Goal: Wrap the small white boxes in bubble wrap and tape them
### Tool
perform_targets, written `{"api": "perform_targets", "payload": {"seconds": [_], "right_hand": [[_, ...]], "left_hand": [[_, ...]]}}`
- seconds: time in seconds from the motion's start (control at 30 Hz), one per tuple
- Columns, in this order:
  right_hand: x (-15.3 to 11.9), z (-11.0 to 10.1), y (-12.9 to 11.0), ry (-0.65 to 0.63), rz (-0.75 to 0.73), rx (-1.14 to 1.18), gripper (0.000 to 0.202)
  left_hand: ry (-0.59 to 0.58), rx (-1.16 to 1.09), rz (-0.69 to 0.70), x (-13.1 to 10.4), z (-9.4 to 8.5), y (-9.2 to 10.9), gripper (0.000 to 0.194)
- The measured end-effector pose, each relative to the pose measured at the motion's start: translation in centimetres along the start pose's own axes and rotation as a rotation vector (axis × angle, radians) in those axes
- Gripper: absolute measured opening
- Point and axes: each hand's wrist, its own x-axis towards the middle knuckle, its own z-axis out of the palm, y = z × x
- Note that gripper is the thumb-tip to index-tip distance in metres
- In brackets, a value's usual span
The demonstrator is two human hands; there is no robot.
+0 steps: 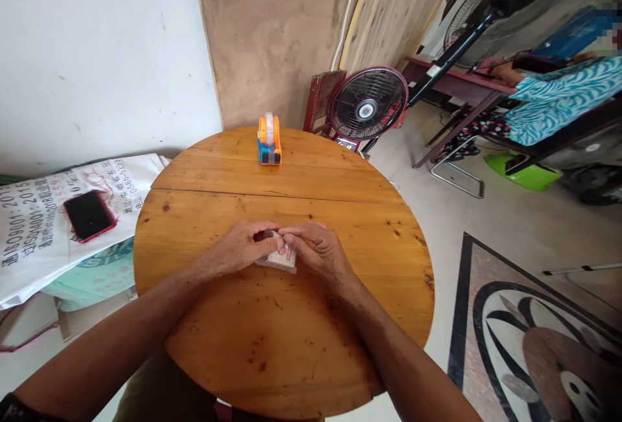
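Note:
A small whitish box-like packet (pixel 278 260) with pinkish-red marks lies at the middle of the round wooden table (pixel 291 338). My left hand (pixel 245 244) is closed around its left side, thumb on top. From the right, my right hand (pixel 318 250) pinches at the packet's upper edge, its thumb and fingertips meeting the left fingertips. What exactly the right fingertips pinch is too small to make out. Farther back on the table stands an orange and blue tape dispenser (pixel 269 142) with a roll of clear tape, apart from both hands.
Left of the table, a red-edged phone (pixel 90 216) lies on a printed white sack (pixel 29 234). Behind the table stand a dark red fan (pixel 367 107) and a wooden board. At right, a person in a patterned blue sleeve (pixel 568 98) sits by a desk (pixel 457 78).

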Motion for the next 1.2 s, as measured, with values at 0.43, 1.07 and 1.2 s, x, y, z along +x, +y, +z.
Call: {"api": "perform_targets", "payload": {"seconds": [0.43, 1.07, 1.2], "right_hand": [[-0.1, 0.4, 0.3, 0.008, -0.027, -0.099, 0.02], [0.1, 0.9, 0.9, 0.141, -0.155, -0.142, 0.018], [-0.1, 0.9, 0.6, 0.124, -0.224, -0.204, 0.017]], "left_hand": [[-0.041, -0.063, -0.038, 0.1, -0.9, -0.5, 0.029], [-0.039, -0.055, -0.055, 0.5, -1.1, -1.3, 0.029], [-0.034, -0.029, -0.055, 0.4, -1.1, -0.8, 0.026]]}}
